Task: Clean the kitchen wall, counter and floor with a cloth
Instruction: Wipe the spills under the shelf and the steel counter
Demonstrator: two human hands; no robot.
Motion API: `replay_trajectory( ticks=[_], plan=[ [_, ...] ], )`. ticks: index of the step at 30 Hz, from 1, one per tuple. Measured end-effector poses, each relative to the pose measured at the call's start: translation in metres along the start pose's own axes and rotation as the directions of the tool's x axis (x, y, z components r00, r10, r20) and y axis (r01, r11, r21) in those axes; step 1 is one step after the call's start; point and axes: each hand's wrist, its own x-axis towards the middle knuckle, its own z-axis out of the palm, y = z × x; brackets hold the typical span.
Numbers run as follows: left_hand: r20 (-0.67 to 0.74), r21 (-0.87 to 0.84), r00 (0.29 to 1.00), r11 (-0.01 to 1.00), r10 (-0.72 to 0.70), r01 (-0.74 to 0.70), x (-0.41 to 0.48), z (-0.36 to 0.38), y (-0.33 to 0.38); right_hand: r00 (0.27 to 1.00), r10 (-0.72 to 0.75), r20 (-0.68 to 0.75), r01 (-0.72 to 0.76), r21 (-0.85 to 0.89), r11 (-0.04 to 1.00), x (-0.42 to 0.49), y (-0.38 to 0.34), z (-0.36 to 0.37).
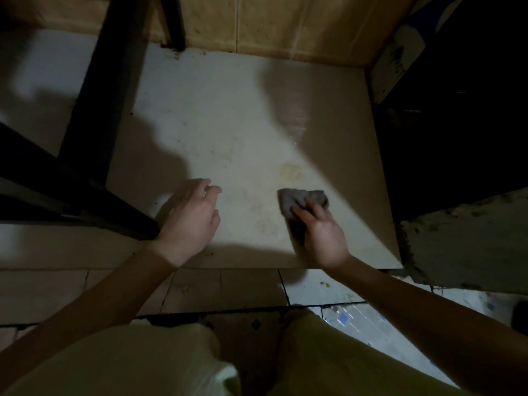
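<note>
A grey, crumpled cloth lies pressed on a pale floor tile, and my right hand grips its near end. My left hand rests on the same tile to the left of the cloth, fingers loosely curled and holding nothing. Faint brownish stains mark the tile just beyond the cloth. The tan tiled wall rises at the tile's far edge.
Black table or frame legs stand at the left and cross the floor. A dark cabinet and a grimy concrete slab close off the right. Patterned floor tiles and my knees in yellow-green shorts lie nearest me.
</note>
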Motion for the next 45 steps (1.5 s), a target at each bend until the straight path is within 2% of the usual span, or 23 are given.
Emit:
replay_trajectory(
  ticks=[4, 8, 11, 16, 19, 23, 27, 33, 35, 39, 42, 45],
  plan=[
    [0.016, 0.028, 1.000, 1.000, 0.011, -0.011, 0.000, -0.003, -0.004, 0.980, -0.146, 0.136, 0.152, -0.037, 0.988, 0.023, -0.044, 0.003],
    [0.020, 0.019, 1.000, 1.000, -0.014, 0.014, -0.001, -0.004, -0.007, 0.941, -0.219, 0.258, 0.246, -0.078, 0.966, 0.036, -0.068, 0.003],
    [0.022, 0.004, 1.000, 1.000, -0.013, 0.013, 0.000, -0.002, -0.007, 0.936, -0.262, 0.235, 0.284, -0.064, 0.957, 0.036, -0.062, 0.003],
    [0.070, 0.022, 0.998, 1.000, -0.007, 0.005, 0.007, 0.009, 0.008, 0.962, -0.254, 0.104, 0.259, -0.033, 0.965, 0.019, -0.026, 0.004],
    [0.117, 0.022, 0.993, 1.000, 0.008, -0.011, 0.015, 0.014, 0.017, 0.985, -0.171, 0.036, 0.173, -0.063, 0.983, 0.004, 0.003, -0.001],
    [0.147, -0.014, 0.987, 0.998, 0.062, -0.060, 0.024, 0.020, 0.032, 1.000, 0.015, -0.010, -0.015, -0.003, 1.000, -0.020, 0.042, -0.009],
    [0.167, 0.000, 0.978, 0.992, 0.127, -0.129, 0.027, 0.025, 0.044, 0.967, 0.236, -0.099, -0.236, 0.010, 0.972, -0.045, 0.079, -0.016],
    [0.173, 0.002, 0.972, 0.986, 0.162, -0.165, 0.041, 0.031, 0.053, 0.915, 0.369, -0.165, -0.371, 0.023, 0.928, -0.046, 0.077, -0.018],
    [0.158, -0.018, 0.971, 0.983, 0.181, -0.181, 0.044, 0.030, 0.056, 0.932, 0.327, -0.158, -0.328, 0.017, 0.944, -0.043, 0.066, -0.015],
    [0.140, 0.018, 0.967, 0.976, 0.213, -0.218, 0.048, 0.022, 0.048, 0.994, 0.096, -0.046, -0.099, -0.071, 0.993, -0.030, 0.028, -0.003],
    [0.104, 0.041, 0.977, 0.981, 0.187, -0.192, 0.052, 0.015, 0.041, 1.000, -0.014, 0.019, 0.016, -0.103, 0.995, -0.003, -0.014, 0.004],
    [0.068, 0.041, 0.984, 0.985, 0.162, -0.165, 0.057, 0.015, 0.042, 0.995, -0.098, 0.023, 0.100, -0.122, 0.987, 0.014, -0.031, 0.010]
  ],
)
